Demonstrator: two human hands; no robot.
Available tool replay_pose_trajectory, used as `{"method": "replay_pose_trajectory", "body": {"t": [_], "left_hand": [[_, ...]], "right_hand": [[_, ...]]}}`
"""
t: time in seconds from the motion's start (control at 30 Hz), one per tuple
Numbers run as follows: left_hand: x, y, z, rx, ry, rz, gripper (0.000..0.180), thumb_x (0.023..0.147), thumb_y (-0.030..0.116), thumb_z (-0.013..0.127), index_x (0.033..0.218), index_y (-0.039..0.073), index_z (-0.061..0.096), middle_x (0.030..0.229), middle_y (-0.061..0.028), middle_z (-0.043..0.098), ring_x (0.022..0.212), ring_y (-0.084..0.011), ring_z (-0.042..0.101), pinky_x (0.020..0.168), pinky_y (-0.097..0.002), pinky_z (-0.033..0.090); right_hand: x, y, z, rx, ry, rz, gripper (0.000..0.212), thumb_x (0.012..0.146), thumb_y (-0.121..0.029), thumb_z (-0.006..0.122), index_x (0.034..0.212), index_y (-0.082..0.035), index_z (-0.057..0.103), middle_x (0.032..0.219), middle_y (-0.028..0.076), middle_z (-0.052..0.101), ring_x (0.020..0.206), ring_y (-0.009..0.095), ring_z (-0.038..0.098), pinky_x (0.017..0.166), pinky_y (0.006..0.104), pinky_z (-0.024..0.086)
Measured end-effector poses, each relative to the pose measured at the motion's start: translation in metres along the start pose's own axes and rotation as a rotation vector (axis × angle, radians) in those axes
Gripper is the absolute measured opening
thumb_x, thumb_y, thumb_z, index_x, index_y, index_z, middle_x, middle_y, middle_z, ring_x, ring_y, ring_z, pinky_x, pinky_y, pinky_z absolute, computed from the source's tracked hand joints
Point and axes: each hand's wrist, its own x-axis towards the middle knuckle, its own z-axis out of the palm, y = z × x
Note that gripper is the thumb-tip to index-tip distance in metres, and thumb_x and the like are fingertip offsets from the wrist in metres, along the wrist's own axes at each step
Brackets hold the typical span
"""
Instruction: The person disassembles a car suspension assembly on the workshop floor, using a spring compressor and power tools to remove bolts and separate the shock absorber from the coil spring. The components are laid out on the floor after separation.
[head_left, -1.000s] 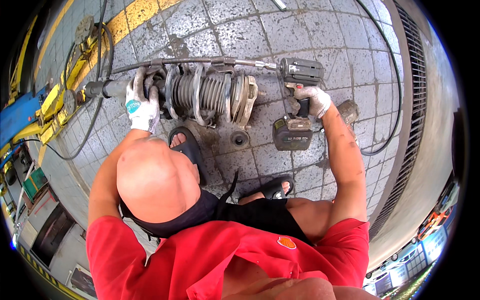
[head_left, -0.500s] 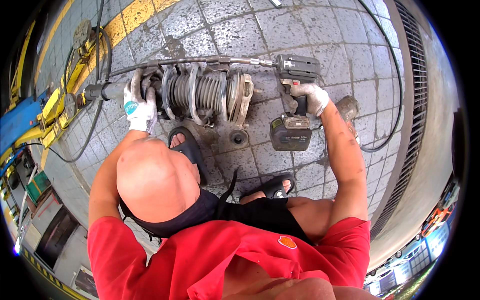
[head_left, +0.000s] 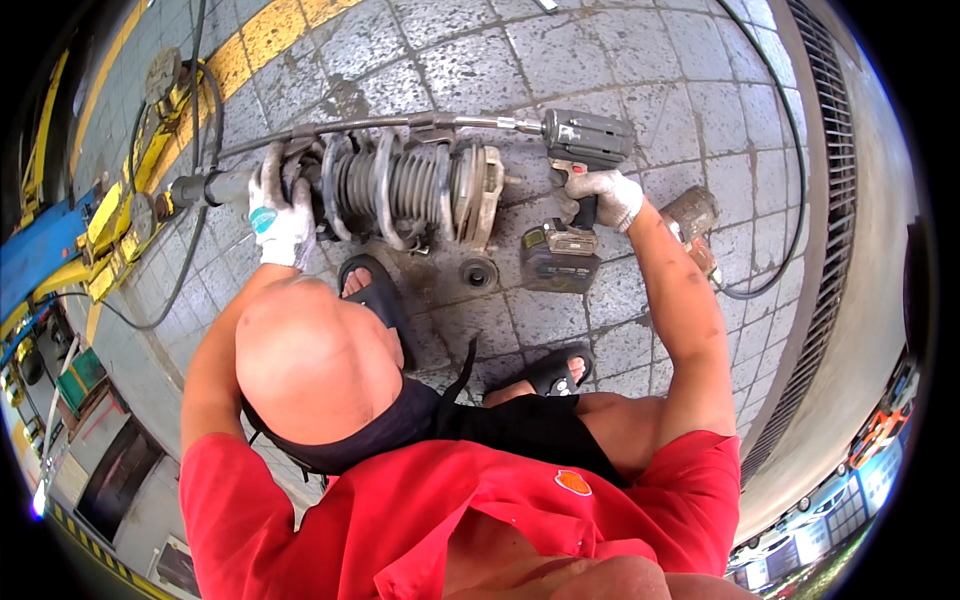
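We are seeing a strut lying crosswise in front of the feet, its coil spring encircling a ribbed boot. The gloved left hand is curling its fingers over the end opposite the top plate, probably bracing the strut against rolling or twisting; its palm is hiding from us, so we are not telling how tightly it is pressing. A threaded rod is running along the spring's far side, and a bright extension is joining it to the cordless driver. The right hand is closing around the driver's handle, and we are judging that it is holding the tool level so that its nose is lining up with the rod. Whether a finger is pressing the trigger, we cannot tell.

As for containers, the boot is the nearest thing to one, and whatever it is enclosing is hiding from us. A green box-like thing is sitting far left, too small for us to be making out any contents. A ringed round part is lying on the tiled floor near the top plate.
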Motion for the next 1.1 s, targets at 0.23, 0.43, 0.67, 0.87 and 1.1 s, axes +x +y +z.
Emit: {"method": "replay_pose_trajectory", "body": {"t": [0.23,0.43,0.67,0.87,1.1], "left_hand": [[0.007,0.011,-0.006,0.012,-0.022,-0.036,0.064,0.092,0.016,0.067,0.155,0.019,0.055,0.139,-0.0264,0.062,0.127,-0.0479,0.06,0.111,-0.0543,0.048],[0.012,0.016,-0.009,0.029,-0.056,-0.044,0.064,0.092,0.017,0.067,0.155,0.017,0.055,0.14,-0.0273,0.061,0.127,-0.0476,0.06,0.111,-0.0538,0.049],[0.026,0.017,-0.015,0.009,-0.101,0.003,0.064,0.094,0.016,0.066,0.156,0.01,0.052,0.141,-0.0263,0.062,0.129,-0.0467,0.059,0.114,-0.0522,0.047],[0.044,0.035,-0.019,0.034,-0.196,-0.071,0.063,0.093,0.015,0.066,0.155,0.013,0.054,0.142,-0.0249,0.061,0.13,-0.0452,0.059,0.114,-0.0509,0.047],[0.04,0.029,-0.017,0.024,-0.184,-0.045,0.062,0.093,0.016,0.065,0.155,0.016,0.053,0.141,-0.0241,0.061,0.129,-0.0464,0.06,0.112,-0.0517,0.049]], "right_hand": [[-0.002,-0.004,0.015,-0.052,-0.021,0.02,0.029,0.089,-0.004,0.07,0.117,-0.005,0.065,0.079,0.006,0.061,0.07,0.018,0.061,0.068,0.0381,0.053],[0.004,0.004,-0.005,-0.03,-0.011,0.002,0.028,0.086,-0.003,0.07,0.113,-0.006,0.063,0.081,0.006,0.062,0.07,0.019,0.061,0.068,0.0398,0.054],[0.005,-0.002,0.0,-0.038,0.024,0.074,0.032,0.087,-0.008,0.07,0.119,-0.004,0.066,0.082,0.005,0.061,0.071,0.018,0.058,0.068,0.0379,0.051],[0.005,0.011,-0.005,0.025,0.072,0.075,0.03,0.087,-0.007,0.069,0.117,-0.006,0.067,0.084,0.005,0.061,0.071,0.019,0.058,0.069,0.0386,0.05],[0.008,0.012,-0.008,0.015,0.031,0.055,0.024,0.085,-0.006,0.068,0.108,-0.008,0.064,0.081,0.004,0.061,0.069,0.019,0.059,0.067,0.0395,0.05]]}}
